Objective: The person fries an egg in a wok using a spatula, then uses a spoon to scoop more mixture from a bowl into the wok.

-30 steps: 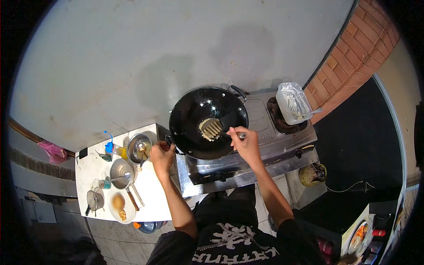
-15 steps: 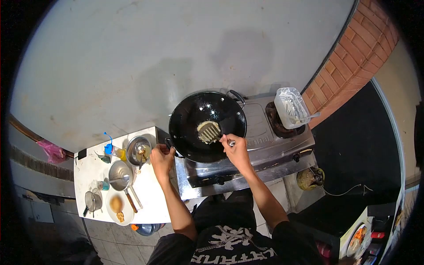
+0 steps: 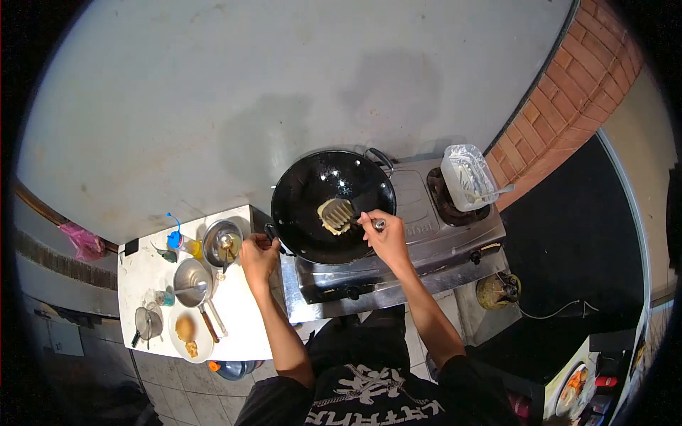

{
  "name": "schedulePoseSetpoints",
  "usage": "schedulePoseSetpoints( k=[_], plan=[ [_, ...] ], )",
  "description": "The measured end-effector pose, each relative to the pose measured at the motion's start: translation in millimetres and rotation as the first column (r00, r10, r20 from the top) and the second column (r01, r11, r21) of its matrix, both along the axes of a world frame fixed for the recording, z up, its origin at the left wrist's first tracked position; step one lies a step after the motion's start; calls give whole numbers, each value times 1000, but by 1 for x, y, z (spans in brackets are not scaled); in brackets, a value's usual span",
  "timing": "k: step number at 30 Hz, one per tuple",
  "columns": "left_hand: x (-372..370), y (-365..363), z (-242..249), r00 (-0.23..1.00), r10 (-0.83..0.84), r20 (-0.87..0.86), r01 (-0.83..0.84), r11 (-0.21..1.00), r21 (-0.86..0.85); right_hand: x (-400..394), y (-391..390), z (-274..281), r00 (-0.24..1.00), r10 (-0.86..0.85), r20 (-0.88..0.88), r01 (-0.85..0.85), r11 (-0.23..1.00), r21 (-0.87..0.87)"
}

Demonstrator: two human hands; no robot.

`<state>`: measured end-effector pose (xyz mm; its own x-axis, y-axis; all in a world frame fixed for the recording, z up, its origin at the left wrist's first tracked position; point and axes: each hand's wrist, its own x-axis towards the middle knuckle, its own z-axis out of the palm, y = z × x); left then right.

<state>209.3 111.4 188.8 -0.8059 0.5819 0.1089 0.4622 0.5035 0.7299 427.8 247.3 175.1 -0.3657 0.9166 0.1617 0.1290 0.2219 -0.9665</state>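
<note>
My left hand (image 3: 258,254) is clamped on the wok (image 3: 312,190) handle while my right hand (image 3: 386,236) grips the slotted spatula (image 3: 341,211), pressing on the yellowish patty (image 3: 329,216).

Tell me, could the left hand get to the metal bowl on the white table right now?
Probably yes, once it lets go: the left hand grips the wok handle, and the metal bowl sits close beside it with nothing between.

Person seen from above, below the stove (image 3: 398,248): black short-sleeved T-shirt (image 3: 376,397) with a white graphic and white block lettering across the chest, print inverted in this view. Both forearms bare from sleeve to wrist. Left hand (image 3: 257,257) and right hand (image 3: 386,238) bare: no gloves, rings or watch discernible.
</note>
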Motion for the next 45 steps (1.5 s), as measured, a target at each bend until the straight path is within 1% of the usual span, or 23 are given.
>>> schedulePoseSetpoints(
  k=[2, 5, 8, 10, 14, 16, 17, 19, 20, 22, 23, 25, 26, 28, 29, 31, 32, 35, 37, 38, 41, 42, 45],
  plan=[
    [0, 0, 2, 1000, 0, -8, 0, 1000, -4, 2, 1, 6, 1000, 5, -10, -5, 1000, -10],
    [1, 1, 4, 1000, 24, 9, -24, 999, -25, 1, -2, 14, 1000, -19, -13, 19, 999, 31],
    [-1, 2, 0, 1000, 7, 11, -7, 1000, -19, 1, -3, 11, 1000, -13, 28, 14, 1000, -21],
    [5, 0, 10, 1000, 5, -19, -6, 999, -40, -1, -3, 3, 998, -2, 59, 1, 1000, 20],
    [3, 0, 5, 1000, 19, -11, -19, 999, -28, -2, -6, -1, 999, -18, 40, 15, 998, 61],
    [1, 0, 3, 1000, 0, 5, 1, 1000, -25, 0, -7, 5, 1000, -14, 12, 14, 1000, -14],
    [-2, 0, 0, 1000, -3, 6, 3, 1000, -25, 2, -6, 8, 1000, -16, 13, 17, 1000, -13],
    [-3, 0, -3, 999, -18, 41, 18, 1000, -11, 6, -4, 15, 998, -24, -50, 22, 999, -31],
    [-3, 0, -4, 999, -20, 41, 21, 1000, -13, 8, -4, 20, 998, -26, -49, 24, 999, -33],
    [-2, 0, 0, 1000, -20, 7, 20, 1000, -22, 11, -2, 30, 997, -34, -76, 23, 991, -131],
    [-2, 0, 0, 1000, -22, 7, 22, 999, -23, 12, -1, 29, 996, -36, -76, 26, 991, -132],
    [-3, 0, 1, 999, -28, 17, 29, 999, -45, 13, 1, 25, 974, -35, -224, -16, 976, -219],
    [-3, 0, 0, 1000, -26, 17, 27, 999, -44, 11, 0, 23, 974, -33, -224, -18, 976, -219],
    [-3, 0, -2, 999, -30, 16, 31, 999, -20, 7, -4, 19, 908, -113, -403, -40, 934, -354],
    [-3, 0, -1, 1000, -25, 13, 25, 999, -19, 5, -4, 17, 908, -108, -405, -46, 934, -353],
    [-1, -1, 1, 999, -28, 28, 28, 1000, 5, 4, -7, 15, 902, -140, -408, -63, 893, -445],
    [-2, -1, -3, 999, -37, -1, 37, 999, 17, 3, -8, 15, 902, -134, -410, -69, 894, -444],
    [0, 0, -2, 1000, -7, -3, 7, 1000, -4, 2, -13, 17, 927, -100, -362, -73, 897, -436],
    [-2, -1, -5, 1000, -4, -2, 4, 1000, -1, 2, -13, 17, 925, -30, -379, -134, 908, -398],
    [-2, -1, -6, 1000, -7, -2, 7, 1000, -2, 2, -12, 17, 932, -11, -361, -141, 909, -391],
    [-2, 0, -8, 999, 1, -34, -1, 1000, -10, -1, -12, 22, 922, -16, -387, -154, 902, -404],
    [-3, 1, -9, 1000, 7, -14, -7, 1000, -28, -2, -10, 21, 926, -8, -378, -161, 897, -412],
    [-2, 1, -11, 1000, 15, -13, -15, 1000, 3, -10, -8, 17, 926, 32, -377, -184, 909, -373]
  ],
)
